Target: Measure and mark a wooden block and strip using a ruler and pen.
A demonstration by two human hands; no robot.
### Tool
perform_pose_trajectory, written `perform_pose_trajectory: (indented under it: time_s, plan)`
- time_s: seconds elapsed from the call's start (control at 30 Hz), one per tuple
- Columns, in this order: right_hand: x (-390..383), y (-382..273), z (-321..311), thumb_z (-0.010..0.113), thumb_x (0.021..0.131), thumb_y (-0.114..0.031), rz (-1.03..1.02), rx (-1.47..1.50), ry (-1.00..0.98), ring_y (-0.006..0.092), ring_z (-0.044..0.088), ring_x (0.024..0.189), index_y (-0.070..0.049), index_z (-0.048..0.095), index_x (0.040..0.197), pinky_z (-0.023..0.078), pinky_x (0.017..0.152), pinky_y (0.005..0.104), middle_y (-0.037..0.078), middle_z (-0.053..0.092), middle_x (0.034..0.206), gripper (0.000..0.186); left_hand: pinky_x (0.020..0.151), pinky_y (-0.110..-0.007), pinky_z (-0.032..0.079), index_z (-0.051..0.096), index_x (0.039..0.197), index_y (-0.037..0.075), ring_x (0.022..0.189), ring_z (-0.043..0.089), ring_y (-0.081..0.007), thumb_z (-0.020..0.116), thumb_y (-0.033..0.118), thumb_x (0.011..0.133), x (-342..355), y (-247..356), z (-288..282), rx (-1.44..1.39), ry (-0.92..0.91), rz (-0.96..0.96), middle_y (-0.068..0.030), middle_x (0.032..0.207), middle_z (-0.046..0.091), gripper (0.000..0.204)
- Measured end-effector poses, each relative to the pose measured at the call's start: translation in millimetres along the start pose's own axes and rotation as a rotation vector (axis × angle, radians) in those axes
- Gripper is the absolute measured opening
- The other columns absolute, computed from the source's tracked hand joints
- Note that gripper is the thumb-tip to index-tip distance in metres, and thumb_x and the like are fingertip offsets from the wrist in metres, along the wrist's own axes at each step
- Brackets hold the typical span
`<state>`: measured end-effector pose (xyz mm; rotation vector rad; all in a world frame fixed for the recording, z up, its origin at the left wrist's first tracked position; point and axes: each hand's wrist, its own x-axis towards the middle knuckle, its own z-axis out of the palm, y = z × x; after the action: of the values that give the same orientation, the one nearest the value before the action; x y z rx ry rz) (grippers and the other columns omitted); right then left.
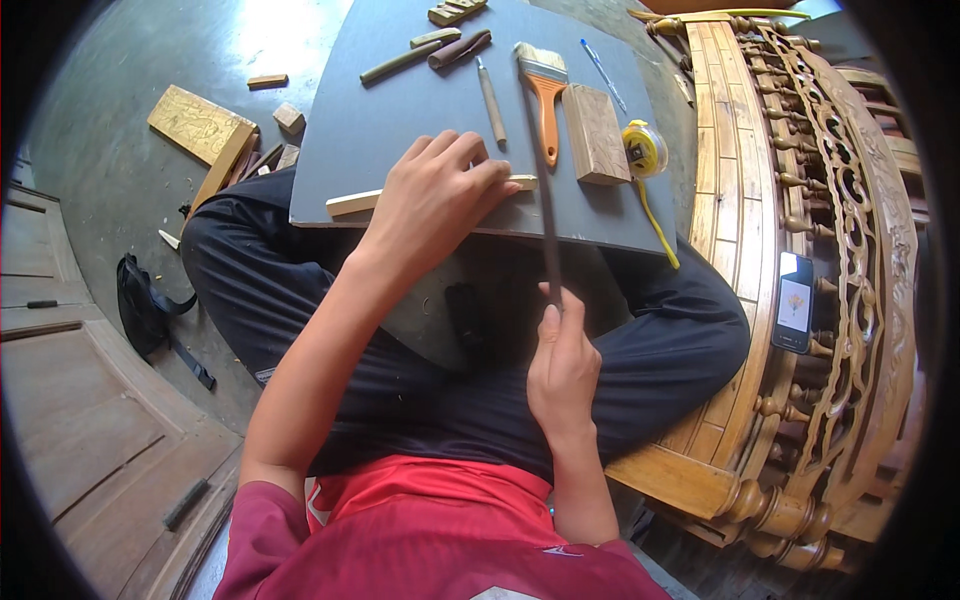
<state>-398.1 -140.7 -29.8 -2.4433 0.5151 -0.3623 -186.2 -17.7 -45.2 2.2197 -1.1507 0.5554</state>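
Note:
My left hand [437, 195] is closed over a pale wooden strip [355, 203], which lies along the near edge of a grey board [400, 120]. One end of the strip pokes out past the fingertips. In my right hand [565, 370] is the lower end of a long, thin, dark file-like bar [547, 205]. It points away from me, crossing over the board just right of the strip's end. Behind the bar lies a wide paintbrush [546, 100] with an orange handle. A slim wooden-handled tool [491, 105] rests to its left.
A wooden block [596, 135], a yellow tape measure [645, 150] and a blue pen [603, 75] lie on the board's right side. Dark sticks [460, 48] sit toward the back. At right stands carved wooden furniture [730, 200] with a phone [794, 300]; wood pieces [200, 123] lie left.

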Motion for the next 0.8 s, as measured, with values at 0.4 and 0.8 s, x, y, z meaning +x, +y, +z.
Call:
perform_pose_trajectory:
  time_s: [0.4, 0.8]
  plan:
    - [-0.3, -3.9, -5.8, 0.054, 0.111, -0.010, -0.048, -0.038, 0.037, 0.0405, 0.072, 0.073, -0.003, 0.060, 0.134, 0.053, 0.064, 0.0482, 0.019, 0.072, 0.084, 0.024, 0.089, -0.039, 0.054, 0.080, 0.106, 0.009, 0.095, 0.067, -0.0241, 0.074, 0.028, 0.100, 5.0, -1.4, -7.6, -0.012, -0.042, -0.003, -0.0046, 0.100, 0.070, 0.020]
    - [-4.6, -2.1, -4.1, 0.057, 0.108, -0.008, -0.088, -0.069, -0.004, 0.0399, 0.072, 0.071, -0.003, 0.060, 0.136, 0.053, 0.062, 0.0490, 0.018, 0.071, 0.079, 0.028, 0.089, -0.039, 0.053, 0.080, 0.106, 0.010, 0.096, 0.066, -0.0236, 0.073, 0.024, 0.101, 4.4, 2.0, -10.5, -0.026, -0.072, -0.018, -0.0044, 0.102, 0.070, 0.016]
